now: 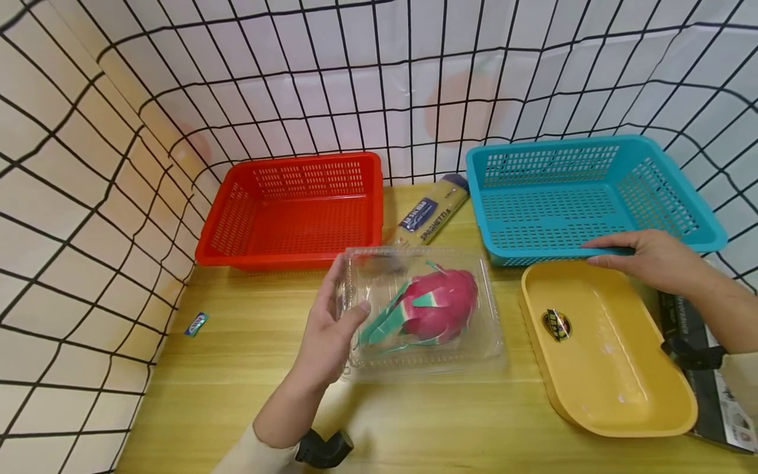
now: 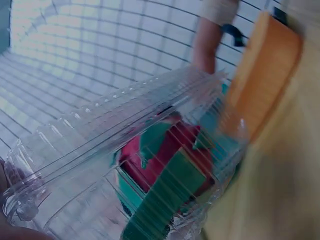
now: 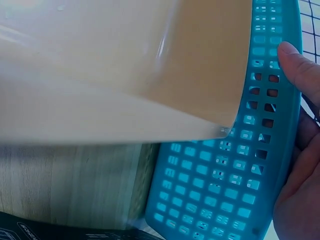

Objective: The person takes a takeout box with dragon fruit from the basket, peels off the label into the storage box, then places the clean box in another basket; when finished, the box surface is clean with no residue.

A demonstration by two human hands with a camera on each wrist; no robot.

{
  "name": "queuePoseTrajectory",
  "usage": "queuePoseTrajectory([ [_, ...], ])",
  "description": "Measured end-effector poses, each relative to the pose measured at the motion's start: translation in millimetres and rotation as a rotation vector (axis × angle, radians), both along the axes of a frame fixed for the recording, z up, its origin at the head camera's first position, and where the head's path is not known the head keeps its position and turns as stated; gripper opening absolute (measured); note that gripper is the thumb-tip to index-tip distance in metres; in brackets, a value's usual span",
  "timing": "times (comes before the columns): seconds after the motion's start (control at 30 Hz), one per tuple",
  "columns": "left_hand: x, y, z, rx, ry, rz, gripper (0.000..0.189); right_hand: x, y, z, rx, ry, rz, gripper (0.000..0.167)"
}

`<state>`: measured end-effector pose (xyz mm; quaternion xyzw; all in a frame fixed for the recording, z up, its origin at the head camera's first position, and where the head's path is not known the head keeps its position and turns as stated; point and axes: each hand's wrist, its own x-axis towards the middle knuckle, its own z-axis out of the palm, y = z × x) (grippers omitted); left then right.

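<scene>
My left hand [image 1: 322, 336] grips the left end of a clear plastic clamshell box [image 1: 379, 273], thumb on top. A pink dragon fruit [image 1: 447, 303] with green scales lies inside it; through the plastic in the left wrist view the dragon fruit [image 2: 165, 155] shows blurred. Over at the right, my right hand [image 1: 669, 260] holds the near rim of a turquoise basket [image 1: 533, 255]. In the right wrist view the thumb lies on the outside of the basket wall [image 3: 250, 165], and the fingers reach over to its inner side.
A yellow tray [image 1: 610, 355] stands just in front of the turquoise basket. At the back left is a red basket [image 1: 290, 260]; a spaghetti packet [image 1: 435, 210] lies between the baskets. A small wrapped piece [image 1: 197, 324] is far left, a dark box [image 1: 705, 368] far right. Black wire mesh [image 1: 408, 99] encloses the table.
</scene>
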<state>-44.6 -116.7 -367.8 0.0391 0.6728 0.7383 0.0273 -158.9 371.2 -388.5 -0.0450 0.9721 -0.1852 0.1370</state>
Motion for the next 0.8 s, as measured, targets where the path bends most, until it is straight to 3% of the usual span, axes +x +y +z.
queuePoseTrajectory([
  [0.2, -8.7, 8.7, 43.3, 0.129, 0.046, 0.041, 0.082, 0.0, 0, 0.6, -0.004, 0.001, 0.01, 0.063],
  [0.33, -22.9, 25.0, 62.0, 0.187, 0.093, 0.074, 0.082, 1.2, -1, 1.7, -0.021, -0.015, 0.012, 0.064],
  [0.53, -49.1, 58.6, 77.1, 0.162, 0.146, 0.081, 0.082, 3.5, -2, 2.7, -0.037, -0.017, 0.013, 0.059],
  [0.63, -64.6, 76.6, 79.7, 0.165, 0.142, 0.08, 0.084, 2.9, -1, 2.4, -0.036, -0.011, 0.013, 0.058],
  [0.8, -90.4, 104.5, 79.0, 0.086, 0.108, 0.107, 0.085, 1.8, 0, 2.7, -0.038, 0.0, 0.013, 0.057],
])
